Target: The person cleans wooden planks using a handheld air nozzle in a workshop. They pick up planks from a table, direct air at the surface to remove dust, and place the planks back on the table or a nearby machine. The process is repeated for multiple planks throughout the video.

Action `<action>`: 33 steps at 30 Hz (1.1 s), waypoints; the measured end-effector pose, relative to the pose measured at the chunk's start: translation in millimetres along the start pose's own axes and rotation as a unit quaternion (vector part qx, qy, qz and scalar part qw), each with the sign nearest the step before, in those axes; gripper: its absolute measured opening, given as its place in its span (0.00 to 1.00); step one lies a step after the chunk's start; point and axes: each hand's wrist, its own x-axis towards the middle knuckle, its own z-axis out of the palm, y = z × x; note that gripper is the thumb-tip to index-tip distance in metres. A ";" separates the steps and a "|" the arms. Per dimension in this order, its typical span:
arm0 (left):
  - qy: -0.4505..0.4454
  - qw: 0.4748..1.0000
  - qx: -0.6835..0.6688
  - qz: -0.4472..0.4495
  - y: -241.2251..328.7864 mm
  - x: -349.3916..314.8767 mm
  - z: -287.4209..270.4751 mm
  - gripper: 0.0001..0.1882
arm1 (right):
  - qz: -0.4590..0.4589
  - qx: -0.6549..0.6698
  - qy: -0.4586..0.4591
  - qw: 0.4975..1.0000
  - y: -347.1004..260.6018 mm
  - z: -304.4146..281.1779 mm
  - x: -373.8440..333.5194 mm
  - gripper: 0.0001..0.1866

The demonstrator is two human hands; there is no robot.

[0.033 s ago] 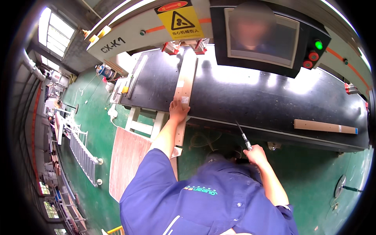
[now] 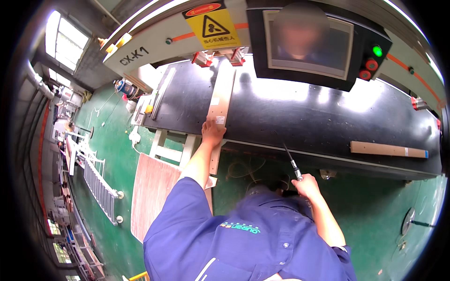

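My left hand (image 2: 213,131) lies on a long, narrow light-brown board (image 2: 225,92), fingers spread over its top face and thumb towards its right edge. The board runs from under the machine's beam, across the black table (image 2: 281,119), and past the table's near edge. Pale labels are stuck on it near my fingers. Low on the right, my right hand (image 2: 307,186) is closed round an air blow gun (image 2: 295,169). Its thin dark nozzle points up and slightly left towards the table edge; the grip is mostly covered by my fingers.
A second brown board (image 2: 389,149) with a blue end lies on the table's right. Overhead, the beam carries a screen panel (image 2: 309,47) with buttons and red clamps (image 2: 202,59). A wood-grain panel (image 2: 157,196) stands left of me; a roller conveyor (image 2: 99,189) is farther left.
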 end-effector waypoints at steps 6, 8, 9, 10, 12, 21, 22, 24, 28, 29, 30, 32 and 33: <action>-0.142 0.967 0.017 -0.210 51.4 -18.1 -56.0 0.70 | 0.025 0.015 0.022 0.999 53.3 7.4 -39.3 0.19; -0.153 0.960 0.013 -0.235 35.7 -21.7 -44.5 0.73 | 0.024 0.003 0.008 1.000 73.3 17.1 -51.4 0.19; -0.172 0.955 0.009 -0.242 40.8 -31.1 -44.6 0.72 | 0.029 -0.001 0.001 1.000 78.9 19.3 -57.4 0.20; -0.183 0.951 0.008 -0.247 44.8 -37.5 -52.2 0.72 | 0.022 -0.006 0.004 1.000 88.3 21.8 -60.1 0.19; -0.120 0.970 -0.008 -0.211 36.5 -49.1 -43.9 0.69 | -0.014 -0.010 0.012 1.000 99.1 30.3 -63.8 0.19; -0.082 0.975 -0.073 -0.192 52.7 -45.0 -114.8 0.62 | -0.056 -0.020 -0.023 0.998 71.4 18.3 -60.1 0.20; -0.094 0.970 -0.109 -0.196 56.2 -48.3 -126.6 0.62 | -0.067 -0.023 -0.023 0.997 66.5 17.7 -52.5 0.20; -0.122 0.956 -0.158 -0.216 48.8 -63.1 -137.4 0.61 | -0.092 -0.032 -0.030 0.995 53.1 15.5 -36.0 0.20; -0.139 0.865 -0.432 -0.214 28.4 -137.3 -145.2 0.55 | -0.133 -0.034 -0.051 0.989 18.9 2.9 -7.3 0.20; -0.163 0.847 -0.451 -0.228 35.4 -164.9 -157.3 0.52 | -0.150 -0.032 -0.064 0.986 13.0 -0.4 -0.3 0.20; -0.160 0.818 -0.500 -0.235 22.8 -191.6 -145.6 0.46 | -0.168 -0.034 -0.074 0.983 9.9 0.1 10.2 0.20; -0.174 0.717 -0.630 -0.245 13.5 -250.0 -130.9 0.38 | -0.187 -0.039 -0.102 0.976 3.7 0.0 34.5 0.21; -0.149 0.705 -0.641 -0.263 24.9 -278.5 -130.6 0.39 | -0.181 -0.021 -0.121 0.976 -3.9 -0.6 41.2 0.21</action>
